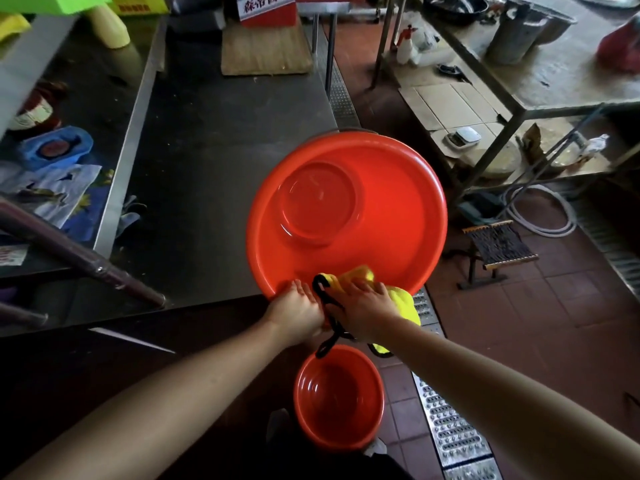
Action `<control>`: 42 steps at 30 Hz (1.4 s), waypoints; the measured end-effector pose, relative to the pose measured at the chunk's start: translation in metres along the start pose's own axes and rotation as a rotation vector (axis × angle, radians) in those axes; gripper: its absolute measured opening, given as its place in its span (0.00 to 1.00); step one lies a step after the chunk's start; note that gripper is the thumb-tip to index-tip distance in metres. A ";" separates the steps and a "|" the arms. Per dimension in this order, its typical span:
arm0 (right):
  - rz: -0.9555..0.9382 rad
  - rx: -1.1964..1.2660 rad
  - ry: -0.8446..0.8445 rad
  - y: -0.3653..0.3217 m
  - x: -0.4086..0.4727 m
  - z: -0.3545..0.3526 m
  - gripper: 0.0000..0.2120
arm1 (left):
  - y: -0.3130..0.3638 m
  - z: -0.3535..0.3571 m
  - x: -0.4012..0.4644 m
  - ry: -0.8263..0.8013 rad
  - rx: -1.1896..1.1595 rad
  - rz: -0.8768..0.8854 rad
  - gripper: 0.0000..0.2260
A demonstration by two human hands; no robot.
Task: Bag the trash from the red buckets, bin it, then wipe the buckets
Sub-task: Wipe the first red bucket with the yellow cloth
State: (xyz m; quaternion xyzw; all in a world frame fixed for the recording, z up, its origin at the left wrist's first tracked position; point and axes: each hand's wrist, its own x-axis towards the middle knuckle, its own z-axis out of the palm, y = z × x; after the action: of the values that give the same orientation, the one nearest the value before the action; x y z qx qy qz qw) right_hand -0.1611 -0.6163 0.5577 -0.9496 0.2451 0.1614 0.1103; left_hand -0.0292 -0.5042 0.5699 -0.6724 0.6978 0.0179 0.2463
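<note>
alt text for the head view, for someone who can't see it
Two hands tilt a large red bucket toward the camera; the left hand grips its near rim, the right hand presses a yellow cloth there. A smaller red bucket sits on the floor below.

You cannot see the near rim of the large red bucket (346, 209): your left hand (298, 313) and right hand (363, 306) cover it there, so the left grip on that rim is only partly shown. The yellow cloth (401, 299) is mostly hidden under your right hand. Below the large bucket, the small red bucket (339, 396) has its outer wall out of sight. Far beyond the large bucket, the red-and-white sign (266, 8) is cut by the top edge, its characters unreadable.
</note>
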 end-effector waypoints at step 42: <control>0.203 0.079 -0.104 0.056 0.184 0.046 0.22 | 0.017 0.013 -0.002 0.038 0.436 0.094 0.17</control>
State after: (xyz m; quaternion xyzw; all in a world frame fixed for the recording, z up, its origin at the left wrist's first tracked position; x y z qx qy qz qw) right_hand -0.0486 -0.7295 0.4414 -0.9052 0.3401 0.2108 0.1433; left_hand -0.0412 -0.4956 0.5543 -0.5703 0.7202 -0.1343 0.3715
